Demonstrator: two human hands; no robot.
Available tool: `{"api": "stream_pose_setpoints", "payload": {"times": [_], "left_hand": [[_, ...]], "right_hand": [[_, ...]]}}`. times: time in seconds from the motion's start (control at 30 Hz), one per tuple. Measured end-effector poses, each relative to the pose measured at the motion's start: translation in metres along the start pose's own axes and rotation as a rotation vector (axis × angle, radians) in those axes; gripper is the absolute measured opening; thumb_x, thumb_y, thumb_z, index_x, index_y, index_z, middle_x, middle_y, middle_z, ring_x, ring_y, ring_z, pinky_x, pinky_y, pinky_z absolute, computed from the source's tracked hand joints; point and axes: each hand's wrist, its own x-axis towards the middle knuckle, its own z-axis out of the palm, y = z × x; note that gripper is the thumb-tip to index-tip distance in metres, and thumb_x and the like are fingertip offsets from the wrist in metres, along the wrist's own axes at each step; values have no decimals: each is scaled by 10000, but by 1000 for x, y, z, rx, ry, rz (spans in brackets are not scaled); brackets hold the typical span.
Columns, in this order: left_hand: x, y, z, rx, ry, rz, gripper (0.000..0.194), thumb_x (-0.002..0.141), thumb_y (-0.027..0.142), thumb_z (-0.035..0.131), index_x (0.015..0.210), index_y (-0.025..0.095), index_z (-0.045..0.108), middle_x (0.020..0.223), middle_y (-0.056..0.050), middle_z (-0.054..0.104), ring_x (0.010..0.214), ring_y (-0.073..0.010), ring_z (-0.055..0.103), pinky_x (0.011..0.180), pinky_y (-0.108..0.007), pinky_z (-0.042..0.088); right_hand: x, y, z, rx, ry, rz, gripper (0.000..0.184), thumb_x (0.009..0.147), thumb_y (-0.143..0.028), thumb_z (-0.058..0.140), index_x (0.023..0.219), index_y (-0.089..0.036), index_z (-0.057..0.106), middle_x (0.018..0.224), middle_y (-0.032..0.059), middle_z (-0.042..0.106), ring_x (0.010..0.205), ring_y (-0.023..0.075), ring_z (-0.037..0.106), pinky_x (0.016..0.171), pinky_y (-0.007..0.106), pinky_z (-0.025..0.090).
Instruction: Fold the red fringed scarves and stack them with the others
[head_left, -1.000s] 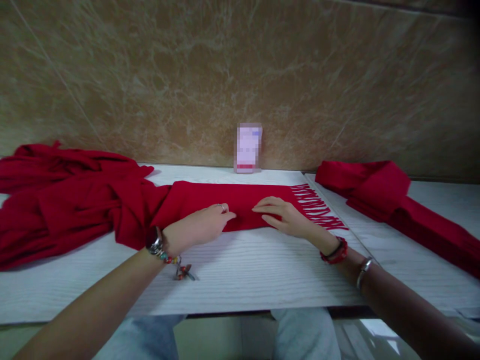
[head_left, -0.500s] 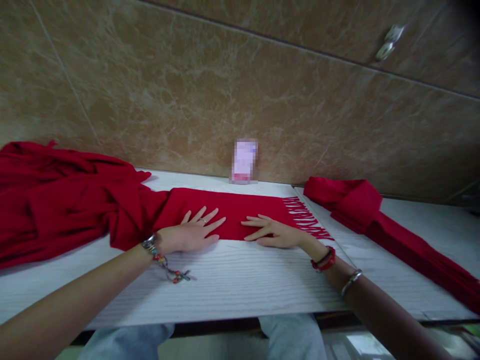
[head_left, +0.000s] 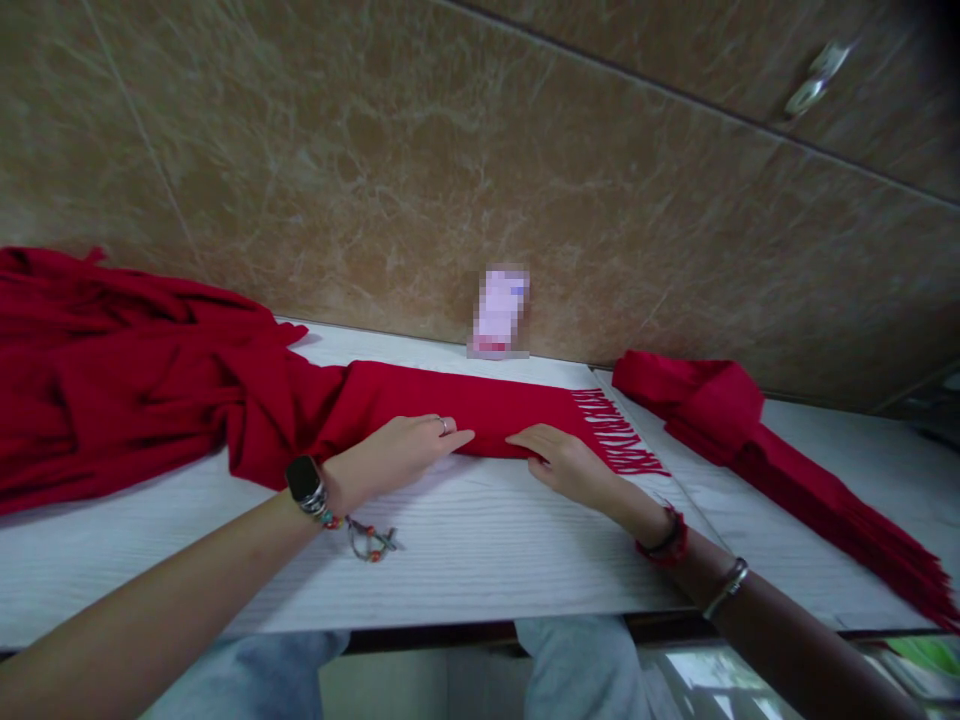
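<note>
A red fringed scarf (head_left: 480, 400) lies flat in a narrow strip on the white wood-grain table (head_left: 480, 560). Its fringe (head_left: 619, 435) points right, and its other part runs left into a loose, rumpled heap (head_left: 127, 390). My left hand (head_left: 401, 452), with a ring and a watch, is closed at the strip's near edge, fingers together on the cloth. Closer to the fringe, my right hand (head_left: 568, 465) has its fingers bent and pinched on the same edge. Fingertips are partly hidden behind the hands.
A folded red scarf (head_left: 697, 400) lies on the table's right side, its fringed tail slanting toward the front right. A pixelated phone-like object (head_left: 499, 310) leans against the brown marbled wall (head_left: 337, 180). A metal hook (head_left: 817, 80) sits high on the wall.
Half a second ago both hands lay spread on the scarf strip. Their fingers have since drawn together at its near edge. The camera view has shifted somewhat.
</note>
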Motion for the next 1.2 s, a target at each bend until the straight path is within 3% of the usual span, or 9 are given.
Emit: {"api": "stream_pose_setpoints", "payload": {"times": [0.1, 0.23, 0.37, 0.57, 0.7, 0.9, 1.0, 1.2], "left_hand": [[3, 5, 3, 29, 23, -54, 428, 828, 29, 416, 1226, 184, 448, 1108, -75, 571, 948, -171, 567, 749, -259, 457], [15, 16, 8, 90, 56, -101, 256, 851, 116, 462, 1094, 160, 530, 1034, -75, 588, 929, -194, 562, 753, -299, 459], [27, 22, 11, 110, 59, -47, 138, 862, 134, 479, 954, 178, 573, 930, -37, 588, 842, -165, 560, 686, -264, 453], [34, 22, 17, 72, 126, -18, 138, 857, 122, 486, 906, 174, 604, 865, -28, 566, 799, -155, 524, 659, -244, 437], [33, 17, 13, 39, 116, 39, 172, 856, 102, 481, 935, 178, 613, 899, -30, 565, 825, -147, 518, 718, -243, 431], [21, 18, -3, 119, -30, 135, 248, 857, 106, 490, 1072, 197, 571, 966, -40, 576, 888, -164, 534, 711, -246, 435], [18, 22, -7, 163, -67, 78, 260, 844, 65, 483, 1063, 175, 567, 968, -53, 588, 894, -177, 544, 682, -249, 440], [17, 18, -10, 90, -21, -48, 195, 857, 74, 461, 985, 169, 573, 880, -36, 612, 831, -158, 563, 668, -241, 440]], "right_hand": [[3, 4, 1, -63, 55, -33, 389, 757, -5, 412, 1071, -145, 593, 1005, 98, 643, 926, 196, 587, 831, 357, 500], [6, 4, 4, -105, 153, -18, 294, 781, -25, 439, 986, -128, 623, 928, 114, 639, 864, 210, 583, 776, 352, 509], [5, 8, 7, -58, 202, -4, 223, 783, -56, 482, 892, -160, 646, 839, 80, 621, 782, 186, 571, 710, 315, 509], [4, 12, 6, -3, 291, -53, 259, 730, 12, 450, 755, -154, 648, 739, 60, 573, 704, 163, 535, 631, 271, 485], [3, 10, 1, -41, 233, -142, 278, 790, -22, 436, 812, -160, 676, 776, 67, 599, 731, 164, 548, 657, 279, 487], [-8, 13, -6, -45, 90, -212, 277, 883, -148, 413, 984, -173, 669, 887, 82, 631, 797, 160, 579, 704, 278, 503], [-14, 18, -7, -55, 101, -176, 292, 894, -161, 388, 987, -172, 664, 868, 80, 636, 797, 161, 587, 723, 290, 511], [-15, 29, -5, 14, 238, -57, 244, 880, -189, 423, 968, -182, 650, 871, 82, 623, 795, 156, 592, 694, 280, 517]]}}
